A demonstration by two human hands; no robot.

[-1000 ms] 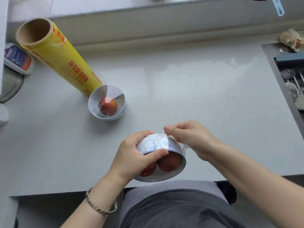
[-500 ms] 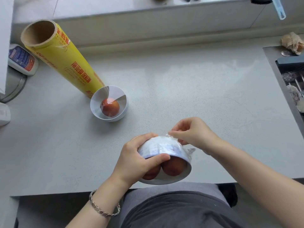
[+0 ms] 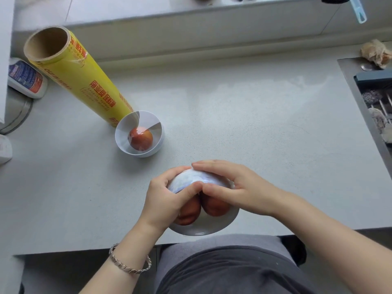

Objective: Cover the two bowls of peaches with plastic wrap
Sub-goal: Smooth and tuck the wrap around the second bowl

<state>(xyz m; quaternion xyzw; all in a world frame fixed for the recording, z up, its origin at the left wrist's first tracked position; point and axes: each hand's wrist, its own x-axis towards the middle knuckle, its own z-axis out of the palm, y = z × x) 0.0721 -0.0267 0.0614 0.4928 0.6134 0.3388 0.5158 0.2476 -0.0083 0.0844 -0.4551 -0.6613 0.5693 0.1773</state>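
- The white bowl with two red-orange peaches point(image 3: 203, 229) sits at the near edge of the pale grey surface point(image 3: 254, 128), tipped so its opening faces the camera, between both hands.
- The left hand point(image 3: 163, 200) curls round the bowl's left wall, thumb across the clear plastic wrap point(image 3: 191, 180) drawn over its upper side.
- The right hand point(image 3: 244, 192) lies on the wrap with fingers nearly straight. Its thumb presses beside the left thumb, so the hands meet.
- Fingers hide the bowl's far rim, and how far the wrap reaches cannot be told.
- Further back on the left, a second white bowl holding one peach point(image 3: 159, 143) shows glossy film across its top.
- The yellow roll of plastic wrap point(image 3: 84, 81) lies just behind it; contact is unclear.
- A white bottle with a blue label point(image 3: 25, 78) lies far left, and a sink point(image 3: 377, 98) is cut off at the right.
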